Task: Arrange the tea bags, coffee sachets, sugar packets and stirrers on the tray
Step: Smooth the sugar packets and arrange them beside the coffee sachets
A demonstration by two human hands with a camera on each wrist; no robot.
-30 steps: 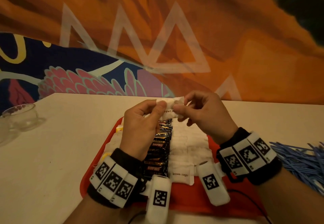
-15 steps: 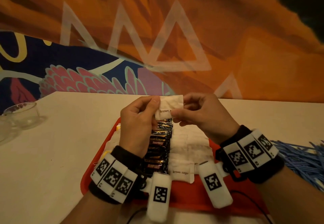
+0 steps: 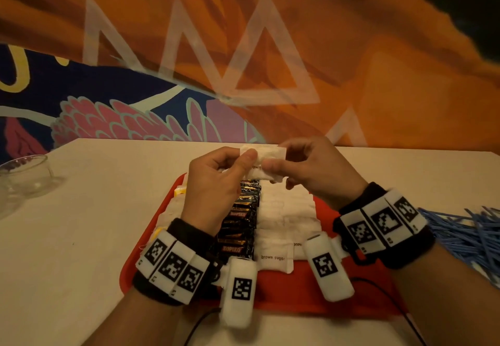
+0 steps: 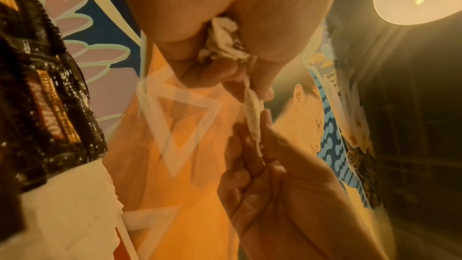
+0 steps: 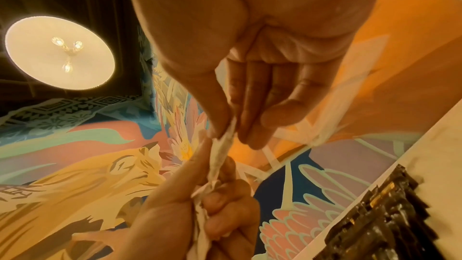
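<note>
1. The sugar packet [image 3: 266,163] is held up in the air above the far end of the tray [image 3: 300,289], not yet laid down. The left hand [image 3: 213,183] pinches its left end between thumb and fingers, and the right hand [image 3: 305,167] pinches its right end the same way.
2. Risk: the packet is thin paper pulled between two pinches. If the hands tug apart or twist, I judge it could tear and spill sugar over the rows below.
3. Risk: the left hand also bunches more white packets in its palm. Loosening that hand to free the one packet could drop the bunch onto the tray and knock the rows out of line.
4. Risk: lowering the packet means reaching over the row of dark coffee sachets [image 3: 239,224] and the row of white sugar packets [image 3: 284,215], which lie side by side and overlap like tiles; a trailing wrist could shift them.
5. The head view shows the tray layout, the "brown sugar" print, the blue stirrers [image 3: 465,232] piled on the tabletop [image 3: 81,237] at right, and a glass bowl [image 3: 25,172] at far left.
6. Only the wrist views show the crumpled bunch [image 4: 225,41] inside the left hand and the packet edge-on between the fingertips [image 5: 222,151]. The tea bags are mostly hidden behind the left hand.
</note>
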